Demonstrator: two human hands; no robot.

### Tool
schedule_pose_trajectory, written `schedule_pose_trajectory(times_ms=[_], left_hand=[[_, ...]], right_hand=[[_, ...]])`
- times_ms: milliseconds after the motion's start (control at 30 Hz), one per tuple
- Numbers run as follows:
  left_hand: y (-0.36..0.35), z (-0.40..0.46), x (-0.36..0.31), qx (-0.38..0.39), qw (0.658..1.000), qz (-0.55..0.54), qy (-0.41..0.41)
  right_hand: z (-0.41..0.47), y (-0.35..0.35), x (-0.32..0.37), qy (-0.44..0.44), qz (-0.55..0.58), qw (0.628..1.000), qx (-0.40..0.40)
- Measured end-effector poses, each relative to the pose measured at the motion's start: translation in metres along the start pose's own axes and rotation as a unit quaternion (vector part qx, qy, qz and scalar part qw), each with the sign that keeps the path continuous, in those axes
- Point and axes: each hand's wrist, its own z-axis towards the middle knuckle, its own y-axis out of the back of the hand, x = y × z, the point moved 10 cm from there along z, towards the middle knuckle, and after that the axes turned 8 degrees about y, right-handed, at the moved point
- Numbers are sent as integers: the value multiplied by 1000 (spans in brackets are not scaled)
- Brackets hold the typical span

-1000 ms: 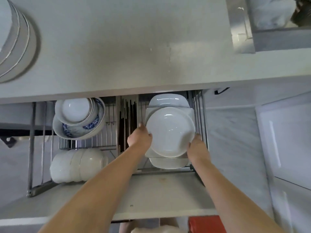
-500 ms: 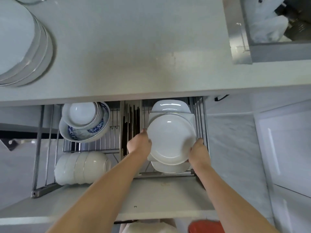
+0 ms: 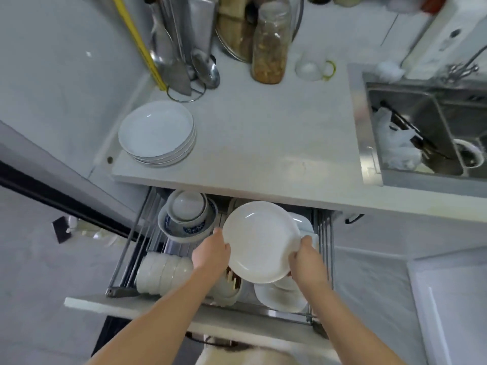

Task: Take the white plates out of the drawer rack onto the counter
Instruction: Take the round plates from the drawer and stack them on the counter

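Note:
I hold a round white plate [image 3: 259,241] above the open drawer rack [image 3: 326,241], tilted a little. My left hand [image 3: 210,252] grips its left rim and my right hand [image 3: 305,256] grips its lower right rim. Below it more white plates [image 3: 279,299] remain in the rack, and square white dishes [image 3: 303,223] show behind its right edge. A stack of white plates [image 3: 158,134] stands on the grey counter [image 3: 263,143] at the left.
The rack's left half holds blue-patterned bowls [image 3: 187,219] and a row of white bowls [image 3: 163,272]. At the counter's back stand a utensil holder [image 3: 181,61], a jar [image 3: 270,43] and a cup [image 3: 309,67]. A steel sink [image 3: 421,127] lies to the right.
Both hands have lifted the top white plate up out of the rack. The camera has tilted up, so the counter's back and the sink have come into view.

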Motion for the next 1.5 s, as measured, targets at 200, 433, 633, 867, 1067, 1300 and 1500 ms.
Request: schedule_pose_trajectory(times_ms=[200,433,633,867,1067,1300,1500], left_hand=[[79,-10,29,-63,996,-58,22],[185,-5,52,-152,979,-126,44],[264,20,63,-170,964,-202,19],[324,73,80,-161,962,-219,26],[340,120,92,-147,964,-217,38],[336,161,101,-182,970,-153,52],[317,179,97,-172,980,-87,41]], right_hand=[[-20,11,87,119,-33,992,-9],[-20,29,197,210,-66,975,-28],[-6,40,286,272,-96,955,-74],[31,33,359,290,-115,946,-95],[73,9,394,268,-71,958,-72],[110,-26,396,244,-56,967,-44],[126,-37,383,212,-73,974,-42]])
